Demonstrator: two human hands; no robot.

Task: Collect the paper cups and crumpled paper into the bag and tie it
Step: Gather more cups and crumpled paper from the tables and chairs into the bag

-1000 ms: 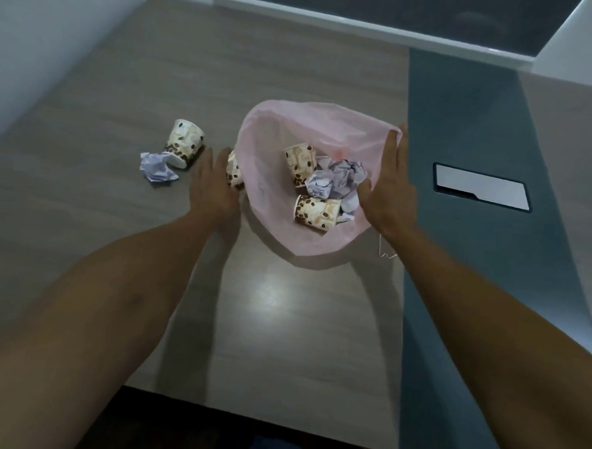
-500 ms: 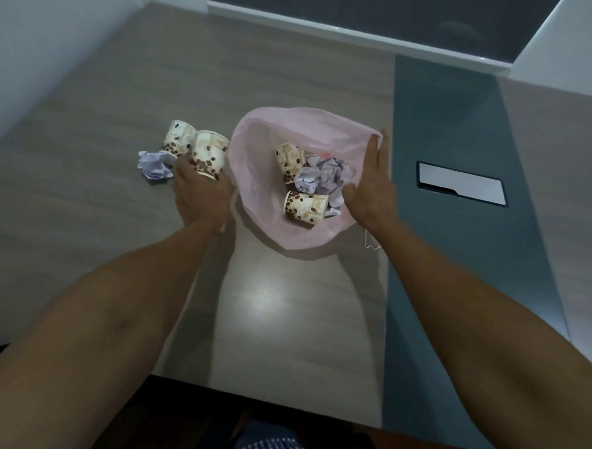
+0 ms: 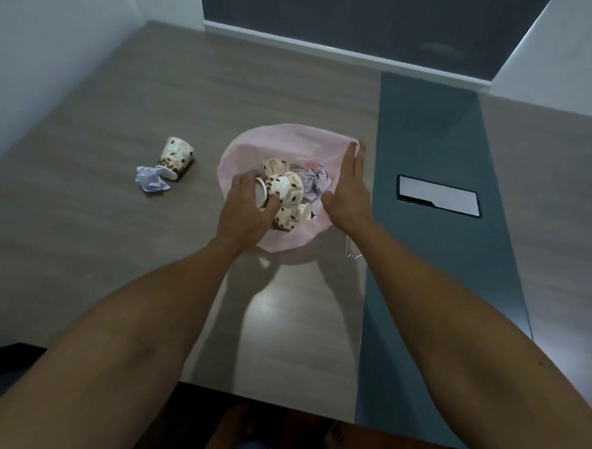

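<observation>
A pink plastic bag (image 3: 250,146) lies open on the table, its mouth facing up. My left hand (image 3: 245,209) grips a patterned paper cup (image 3: 283,187) over the bag's mouth. Inside the bag lie two more cups, one at the back (image 3: 273,164) and one at the front (image 3: 289,219), beside crumpled paper (image 3: 315,180). My right hand (image 3: 349,192) presses flat, fingers straight, against the bag's right rim. Left of the bag, another paper cup (image 3: 174,158) lies on its side on the table, touching a crumpled paper ball (image 3: 151,180).
The wooden table (image 3: 116,232) has a dark grey strip (image 3: 422,265) along its right side with a white rectangular plate (image 3: 438,195) set in it. A wall rises at the left. The table's near edge is just below my forearms.
My left hand lifted a cup from the table left of the bag and carried it right, over the bag's mouth. My right hand stayed on the bag's right rim.
</observation>
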